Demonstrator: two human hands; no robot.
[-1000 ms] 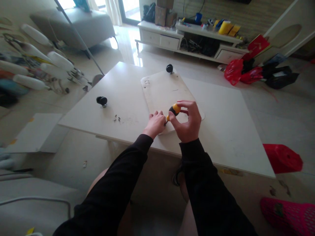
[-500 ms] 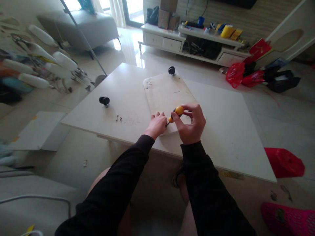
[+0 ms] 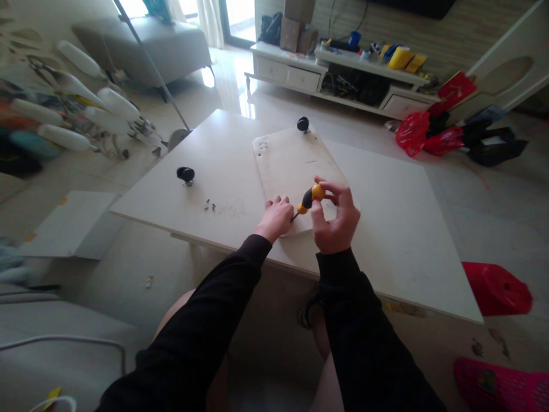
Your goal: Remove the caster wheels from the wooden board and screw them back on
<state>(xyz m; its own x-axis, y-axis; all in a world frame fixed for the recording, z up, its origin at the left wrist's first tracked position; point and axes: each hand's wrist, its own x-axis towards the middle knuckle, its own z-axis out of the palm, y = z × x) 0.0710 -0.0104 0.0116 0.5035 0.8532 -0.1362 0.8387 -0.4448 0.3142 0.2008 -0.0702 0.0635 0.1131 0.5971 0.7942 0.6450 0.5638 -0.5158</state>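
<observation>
My right hand pinches the rear end of a yellow-and-black screwdriver between thumb and fingers. The tool slants down to the left, and its tip is beside my left hand. That hand is closed, fingers bent, at the near left corner of a pale flat board; whatever lies under the fingers is hidden. A black caster wheel stands at the board's far end. Another caster wheel rests loose on the table, with several small screws near it.
The white table carries the board, and dusty crumbs lie left of it. A red stool stands by the right corner. Beyond are a low white cabinet and red bags; exercise equipment with white pads is at left.
My right thumb has drawn back along the screwdriver handle, baring more of its black middle. My left hand keeps its place on the board. The whole view has shifted slightly.
</observation>
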